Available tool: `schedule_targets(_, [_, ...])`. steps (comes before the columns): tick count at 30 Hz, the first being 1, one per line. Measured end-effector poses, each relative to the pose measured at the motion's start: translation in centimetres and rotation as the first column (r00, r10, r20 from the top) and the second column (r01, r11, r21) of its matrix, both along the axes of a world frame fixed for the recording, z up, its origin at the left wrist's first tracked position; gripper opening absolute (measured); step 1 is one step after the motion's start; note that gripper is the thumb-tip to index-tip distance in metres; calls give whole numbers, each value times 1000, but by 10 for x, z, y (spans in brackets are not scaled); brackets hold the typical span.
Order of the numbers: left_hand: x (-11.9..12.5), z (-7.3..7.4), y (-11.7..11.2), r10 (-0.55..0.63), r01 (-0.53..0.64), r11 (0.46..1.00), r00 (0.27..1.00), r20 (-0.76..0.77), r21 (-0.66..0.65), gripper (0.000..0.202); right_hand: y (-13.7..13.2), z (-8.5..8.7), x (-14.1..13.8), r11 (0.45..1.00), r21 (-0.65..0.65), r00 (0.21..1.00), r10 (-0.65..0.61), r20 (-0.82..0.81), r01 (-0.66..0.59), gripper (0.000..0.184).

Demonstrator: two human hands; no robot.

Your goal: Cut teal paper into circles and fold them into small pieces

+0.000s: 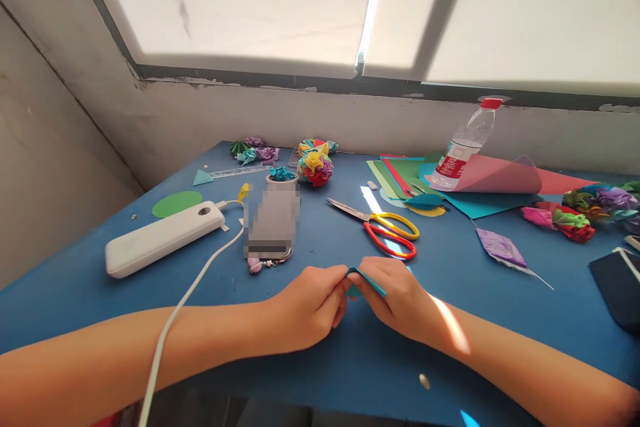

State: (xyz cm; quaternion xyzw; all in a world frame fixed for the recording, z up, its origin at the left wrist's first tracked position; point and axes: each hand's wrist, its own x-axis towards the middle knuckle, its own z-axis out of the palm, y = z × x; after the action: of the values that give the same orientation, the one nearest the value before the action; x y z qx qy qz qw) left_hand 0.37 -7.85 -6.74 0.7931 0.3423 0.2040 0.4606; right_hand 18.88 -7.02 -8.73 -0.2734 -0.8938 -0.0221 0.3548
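Observation:
Between my two hands is a folded piece of teal paper (369, 281), held just above the blue table near its front edge. My left hand (313, 307) is closed, pinching the paper's left end. The fingers of my right hand (395, 297) are closed round its other side, and a straight teal edge shows along them. Much of the paper is hidden by the fingers. Beyond my right hand lie scissors (373, 219) with one yellow and one red handle loop, blades pointing to the far left.
A white power bank (165, 240) and its cable (193, 283) lie left; the cable crosses my left forearm. A blurred phone (273, 217) stands mid-table. Crumpled paper flowers (316, 167) sit behind. A tilted bottle (465, 147) stands among coloured sheets (500, 177); a purple packet (501, 249) lies right.

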Motion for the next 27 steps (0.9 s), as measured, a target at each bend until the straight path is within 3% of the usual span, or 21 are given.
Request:
schedule_targets(3, [-2, 3, 0, -43, 47, 996, 998, -49, 71, 24, -2, 0, 0, 999, -16, 998, 33, -51, -34, 31])
schedule_targets(6, [-5, 4, -1, -47, 54, 991, 997, -60, 122, 21, -2, 5, -1, 978, -146, 986, 132, -104, -146, 26])
schedule_targets(9, [-6, 4, -1, -64, 69, 992, 997, -51, 108, 22, 0, 9, -2, 943, -233, 970, 219, -103, -238, 28])
schedule_targets(12, [-5, 5, -1, -85, 89, 993, 995, -54, 72, 23, 1, 7, -3, 932, -293, 977, 197, -80, -212, 30])
schedule_targets(18, [-2, 5, 1, -32, 31, 999, 999, -33, -14, 22, -1, -1, -3, 992, -120, 998, 33, -45, -38, 29])
schedule_targets(24, [-3, 5, -1, -47, 51, 997, 997, -68, 56, 23, 4, 6, 0, 952, -255, 986, 161, -44, -167, 30])
schedule_targets(27, [-4, 4, 1, -60, 74, 987, 993, -103, 145, 22, 5, 8, 1, 960, -205, 981, 177, -83, -191, 30])
